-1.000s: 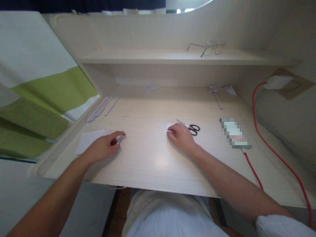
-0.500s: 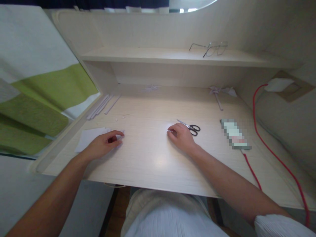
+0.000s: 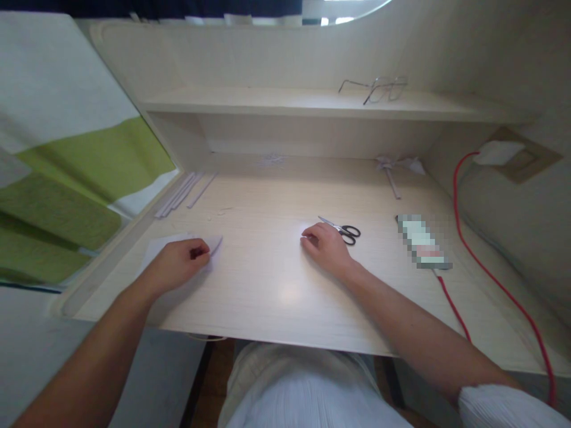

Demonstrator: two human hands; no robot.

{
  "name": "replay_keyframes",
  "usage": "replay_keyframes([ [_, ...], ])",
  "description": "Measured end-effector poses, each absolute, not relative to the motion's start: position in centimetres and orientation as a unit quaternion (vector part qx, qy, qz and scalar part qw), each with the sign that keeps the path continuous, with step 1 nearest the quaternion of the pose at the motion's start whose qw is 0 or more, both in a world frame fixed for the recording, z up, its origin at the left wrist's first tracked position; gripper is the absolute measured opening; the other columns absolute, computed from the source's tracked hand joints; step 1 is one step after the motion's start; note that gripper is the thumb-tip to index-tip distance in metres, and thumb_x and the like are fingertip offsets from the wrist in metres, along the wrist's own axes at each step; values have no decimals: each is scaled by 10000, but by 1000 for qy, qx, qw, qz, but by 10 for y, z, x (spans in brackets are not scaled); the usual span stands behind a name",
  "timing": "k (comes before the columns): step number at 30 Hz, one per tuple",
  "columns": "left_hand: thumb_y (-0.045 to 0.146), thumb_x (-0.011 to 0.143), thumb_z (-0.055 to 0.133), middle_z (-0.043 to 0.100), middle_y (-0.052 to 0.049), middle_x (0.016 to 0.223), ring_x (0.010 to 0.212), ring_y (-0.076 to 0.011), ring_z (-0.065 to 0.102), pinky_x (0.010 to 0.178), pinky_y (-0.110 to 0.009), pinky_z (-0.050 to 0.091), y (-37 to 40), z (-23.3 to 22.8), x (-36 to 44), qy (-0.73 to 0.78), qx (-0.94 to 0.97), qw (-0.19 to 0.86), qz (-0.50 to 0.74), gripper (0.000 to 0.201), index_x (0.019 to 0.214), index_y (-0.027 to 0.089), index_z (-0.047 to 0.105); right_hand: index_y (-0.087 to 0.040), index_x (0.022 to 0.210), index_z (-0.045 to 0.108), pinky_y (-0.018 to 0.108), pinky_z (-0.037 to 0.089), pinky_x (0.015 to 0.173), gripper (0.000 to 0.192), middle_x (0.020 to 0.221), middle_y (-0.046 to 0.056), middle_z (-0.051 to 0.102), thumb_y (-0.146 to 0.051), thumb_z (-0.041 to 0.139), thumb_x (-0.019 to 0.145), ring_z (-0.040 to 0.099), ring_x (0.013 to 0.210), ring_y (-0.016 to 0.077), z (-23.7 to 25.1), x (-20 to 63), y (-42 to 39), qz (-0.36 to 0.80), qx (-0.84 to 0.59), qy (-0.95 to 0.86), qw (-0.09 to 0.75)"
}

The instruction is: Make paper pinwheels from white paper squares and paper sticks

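Note:
My left hand (image 3: 182, 261) is closed in a pinch on the right edge of a white sheet of paper (image 3: 216, 244), its corner showing beyond the fingertips. More white paper (image 3: 156, 246) lies under and behind that hand; how many sheets, I cannot tell. My right hand (image 3: 326, 245) rests on the desk with fingers loosely curled and a small gap between thumb and forefinger; I see nothing held there. Just behind it lie black-handled scissors (image 3: 345, 230), partly covered by the hand.
Rolled paper sticks (image 3: 181, 193) lie at the back left near small scraps (image 3: 220, 214). Folded paper pieces (image 3: 272, 160) and a paper shape with a stick (image 3: 392, 172) sit at the back. A phone (image 3: 423, 241), red cable (image 3: 491, 270) and shelf with glasses (image 3: 379, 89) are also here.
My left hand has moved slightly left and its fingers have closed on the paper, whose right corner now shows more. My right hand stays in place.

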State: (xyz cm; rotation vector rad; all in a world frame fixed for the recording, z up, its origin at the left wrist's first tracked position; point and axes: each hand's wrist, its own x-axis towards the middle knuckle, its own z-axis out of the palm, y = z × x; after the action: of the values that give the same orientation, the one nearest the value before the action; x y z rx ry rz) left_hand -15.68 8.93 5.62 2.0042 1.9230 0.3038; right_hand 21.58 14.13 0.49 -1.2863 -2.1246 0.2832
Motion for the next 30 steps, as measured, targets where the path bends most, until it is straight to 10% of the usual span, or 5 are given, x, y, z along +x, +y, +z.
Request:
replay_keyframes([
  [11,524,799,622,745,-27,823,704,-228,636,691,-343,476,83,145,-125,687,676,131,231,309,831,234,721,-190,869,734,369,515,837,100,877,69,746,-206,637,889,672,851,221,4,215,140,147,-478,-788,360],
  [22,423,692,831,681,-19,744,699,-143,613,665,-262,501,148,71,-27,458,604,519,396,283,768,170,729,-197,1076,695,321,566,728,380,884,50,763,-484,740,830,703,799,188,50,231,137,439,-444,-594,507],
  [30,391,662,836,655,-4,733,671,-138,604,593,-250,508,149,59,1,485,551,519,438,276,760,173,697,-170,922,729,302,525,665,244,757,23,697,-355,769,769,643,685,159,37,240,141,419,-471,-561,537],
])
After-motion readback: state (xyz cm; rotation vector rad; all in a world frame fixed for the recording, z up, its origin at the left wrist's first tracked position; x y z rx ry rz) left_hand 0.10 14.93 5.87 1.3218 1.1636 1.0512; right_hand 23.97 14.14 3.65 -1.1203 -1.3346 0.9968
